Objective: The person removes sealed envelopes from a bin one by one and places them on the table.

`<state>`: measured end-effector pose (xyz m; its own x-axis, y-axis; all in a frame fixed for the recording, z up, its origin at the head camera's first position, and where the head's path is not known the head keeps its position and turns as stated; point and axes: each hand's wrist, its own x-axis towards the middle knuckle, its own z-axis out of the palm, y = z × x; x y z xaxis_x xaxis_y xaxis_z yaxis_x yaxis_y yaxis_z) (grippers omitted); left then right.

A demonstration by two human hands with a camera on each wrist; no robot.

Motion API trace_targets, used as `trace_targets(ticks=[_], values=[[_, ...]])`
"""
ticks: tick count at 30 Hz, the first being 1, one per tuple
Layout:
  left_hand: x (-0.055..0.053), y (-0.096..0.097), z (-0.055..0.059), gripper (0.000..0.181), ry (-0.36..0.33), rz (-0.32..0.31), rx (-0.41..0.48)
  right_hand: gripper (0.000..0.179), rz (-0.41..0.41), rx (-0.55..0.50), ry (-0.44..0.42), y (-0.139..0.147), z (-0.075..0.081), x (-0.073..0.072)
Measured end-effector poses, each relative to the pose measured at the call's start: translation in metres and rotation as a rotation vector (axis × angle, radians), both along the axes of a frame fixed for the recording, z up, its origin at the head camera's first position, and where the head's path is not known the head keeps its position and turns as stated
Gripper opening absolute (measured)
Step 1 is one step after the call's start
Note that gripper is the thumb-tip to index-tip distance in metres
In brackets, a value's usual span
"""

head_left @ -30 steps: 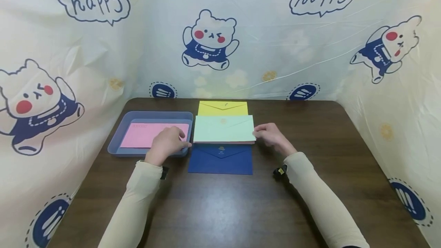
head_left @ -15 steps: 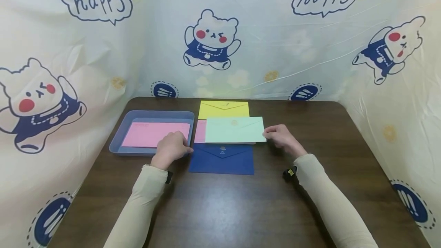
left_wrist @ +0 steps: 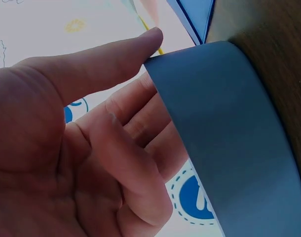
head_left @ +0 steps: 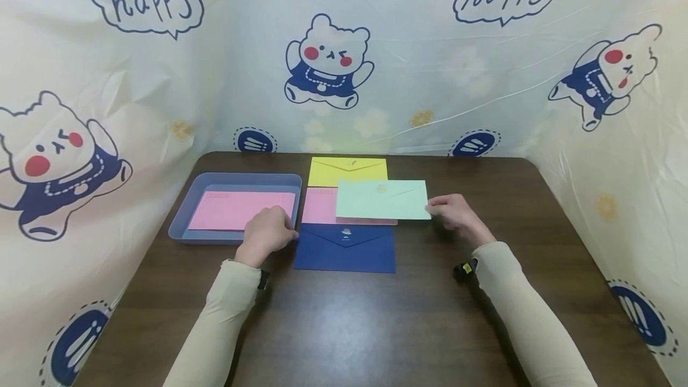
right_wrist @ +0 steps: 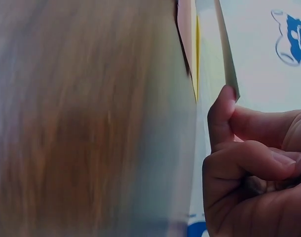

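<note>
My right hand (head_left: 457, 214) pinches the right edge of a mint-green envelope (head_left: 381, 199) between thumb and index finger. That envelope overlaps a pink envelope (head_left: 319, 206) and is raised a little off it. In the right wrist view the pinched edge (right_wrist: 228, 54) appears nearly edge-on. My left hand (head_left: 266, 236) grips the front right corner of a blue-grey tray (head_left: 180, 220), thumb at the rim and fingers reaching behind the wall (left_wrist: 214, 123) in the left wrist view. Another pink envelope (head_left: 226, 211) lies in the tray, partly covered by this hand.
A yellow envelope (head_left: 348, 171) lies behind the middle pink one, and a dark blue envelope (head_left: 345, 252) lies in front. All are on a brown wooden table (head_left: 344, 327). A printed curtain (head_left: 408, 76) hangs around its back and sides.
My right hand has carried the mint-green envelope to the right, uncovering the left part of the pink envelope beneath. My left hand has shifted slightly at the tray's corner.
</note>
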<state>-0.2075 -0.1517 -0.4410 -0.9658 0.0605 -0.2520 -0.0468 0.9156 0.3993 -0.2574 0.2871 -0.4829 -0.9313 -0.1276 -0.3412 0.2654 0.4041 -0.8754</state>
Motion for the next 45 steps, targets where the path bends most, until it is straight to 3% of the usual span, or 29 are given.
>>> trace_targets(ticks=[18,25,33,45], values=[[0.0,-0.005,0.001,0.015,-0.011,0.01,0.035,0.046,0.003,0.041,-0.013,0.049,0.003,0.004],[-0.001,-0.005,0.001,0.014,-0.015,0.009,0.043,0.048,0.006,0.104,-0.038,0.062,0.007,0.005],[0.0,-0.005,-0.002,0.014,-0.01,0.008,0.054,0.046,-0.005,0.053,-0.042,0.076,0.003,0.006],[0.001,-0.006,-0.002,0.014,-0.003,0.013,0.057,0.051,0.009,0.101,-0.07,0.097,0.006,0.013]])
